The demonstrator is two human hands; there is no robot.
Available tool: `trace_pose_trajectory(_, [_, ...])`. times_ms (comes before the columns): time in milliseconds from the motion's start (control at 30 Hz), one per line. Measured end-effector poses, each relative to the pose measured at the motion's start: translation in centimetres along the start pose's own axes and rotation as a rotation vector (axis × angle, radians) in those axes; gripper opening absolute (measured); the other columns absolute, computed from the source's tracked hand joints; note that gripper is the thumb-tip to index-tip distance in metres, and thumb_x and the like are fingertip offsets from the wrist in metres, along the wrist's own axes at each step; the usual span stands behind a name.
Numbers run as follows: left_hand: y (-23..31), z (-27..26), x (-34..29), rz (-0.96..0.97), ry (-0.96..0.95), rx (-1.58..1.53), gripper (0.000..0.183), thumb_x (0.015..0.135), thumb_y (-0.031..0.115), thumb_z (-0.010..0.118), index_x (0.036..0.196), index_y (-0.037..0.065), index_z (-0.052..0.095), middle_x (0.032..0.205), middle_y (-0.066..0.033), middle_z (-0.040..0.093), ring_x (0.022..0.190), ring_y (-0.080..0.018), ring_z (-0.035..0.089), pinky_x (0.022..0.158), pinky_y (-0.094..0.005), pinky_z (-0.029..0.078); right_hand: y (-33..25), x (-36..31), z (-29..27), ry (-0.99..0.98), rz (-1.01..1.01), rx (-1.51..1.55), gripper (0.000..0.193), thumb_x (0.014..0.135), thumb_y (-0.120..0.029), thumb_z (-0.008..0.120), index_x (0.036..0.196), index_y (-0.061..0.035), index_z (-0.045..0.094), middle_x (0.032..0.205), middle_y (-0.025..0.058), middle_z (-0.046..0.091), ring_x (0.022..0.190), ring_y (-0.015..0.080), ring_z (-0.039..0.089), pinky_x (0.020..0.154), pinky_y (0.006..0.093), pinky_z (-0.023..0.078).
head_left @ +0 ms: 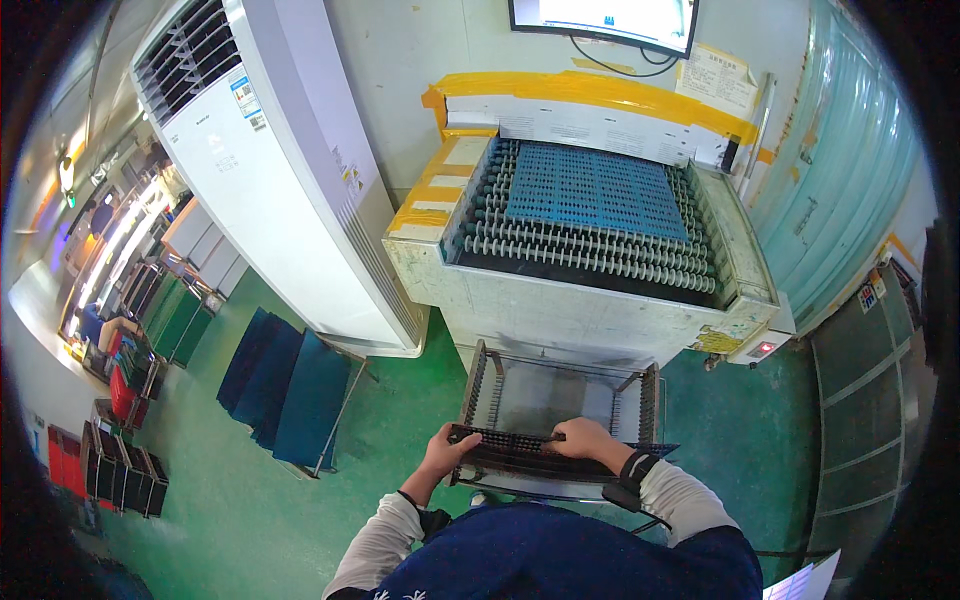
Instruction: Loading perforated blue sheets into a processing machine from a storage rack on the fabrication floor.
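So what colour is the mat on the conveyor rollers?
Blue, a gridded mat; the head view shows it.

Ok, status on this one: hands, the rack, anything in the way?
Left hand and right hand both gripping the near rail of the slotted metal rack. Rack sits below the roller conveyor machine. Nothing between hands and rack.

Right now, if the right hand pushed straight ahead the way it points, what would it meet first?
The right hand points left along the dark slotted rack, so it would probably reach the left hand gripping that rack's other end, though depth is unclear.
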State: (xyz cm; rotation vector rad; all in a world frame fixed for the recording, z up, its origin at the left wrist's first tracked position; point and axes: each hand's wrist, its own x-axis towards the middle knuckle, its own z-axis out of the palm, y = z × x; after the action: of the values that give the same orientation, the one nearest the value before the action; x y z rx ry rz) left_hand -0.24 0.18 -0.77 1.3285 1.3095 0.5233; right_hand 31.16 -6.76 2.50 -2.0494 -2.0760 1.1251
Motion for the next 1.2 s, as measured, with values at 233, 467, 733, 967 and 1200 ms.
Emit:
trace_pose_trajectory(233, [0.8, 0.0, -0.4, -0.005, 0.017, 0.021, 0.06, 0.075, 0.042, 0.079, 0.112, -0.002, 0.06, 0.1, -0.0118, 0.069, 0.091, -0.0187, 0.065, 0.084, -0.0317, 0.051, 0.2, 0.1, 0.2, 0.013, -0.022, 0.005, 0.053, 0.08, -0.058, 0.063, 0.1, -0.0089, 0.07, 0.094, 0.0159, 0.07, 0.09, 0.0364, 0.065, 0.08, 0.0438, 0.05])
trace_pose_trajectory(467, [0.5, 0.0, -0.1, -0.012, 0.005, 0.004, 0.059, 0.075, 0.043, 0.079, 0.109, -0.003, 0.06, 0.097, -0.012, 0.069, 0.089, -0.0187, 0.065, 0.081, -0.0317, 0.05, -0.3, -0.3, -0.5, 0.001, -0.012, 0.023, 0.054, 0.081, -0.058, 0.06, 0.097, -0.0078, 0.07, 0.093, 0.0163, 0.069, 0.091, 0.0365, 0.064, 0.079, 0.0462, 0.05])
trace_pose_trajectory(733, [0.5, -0.2, -0.1, -0.025, 0.002, 0.028, 0.06, 0.074, 0.043, 0.08, 0.11, -0.002, 0.06, 0.098, -0.0121, 0.069, 0.089, -0.0188, 0.065, 0.082, -0.0317, 0.051, 0.3, 0.3, 0.2, 0.019, -0.019, 0.02, 0.054, 0.08, -0.058, 0.063, 0.099, -0.0081, 0.071, 0.093, 0.0165, 0.07, 0.089, 0.0371, 0.065, 0.079, 0.0441, 0.05])
trace_pose_trajectory(967, [0.9, -0.1, -0.2, -0.017, 0.005, 0.011, 0.061, 0.074, 0.042, 0.08, 0.111, -0.002, 0.06, 0.098, -0.0118, 0.068, 0.09, -0.0189, 0.065, 0.082, -0.0317, 0.051, 0.4, 0.4, 0.2, 0.028, -0.041, 0.006, 0.053, 0.08, -0.058, 0.064, 0.099, -0.0085, 0.071, 0.093, 0.0165, 0.07, 0.089, 0.0375, 0.065, 0.079, 0.0447, 0.05])
trace_pose_trajectory(1200, [1.1, -0.2, -0.3, -0.02, 0.009, 0.009, 0.059, 0.074, 0.041, 0.08, 0.11, -0.002, 0.06, 0.097, -0.0116, 0.069, 0.087, -0.0186, 0.065, 0.081, -0.0316, 0.051, 0.4, 0.4, 0.0, 0.025, -0.051, 0.01, 0.052, 0.08, -0.057, 0.064, 0.098, -0.0086, 0.071, 0.092, 0.0161, 0.07, 0.088, 0.0372, 0.065, 0.078, 0.0445, 0.05])
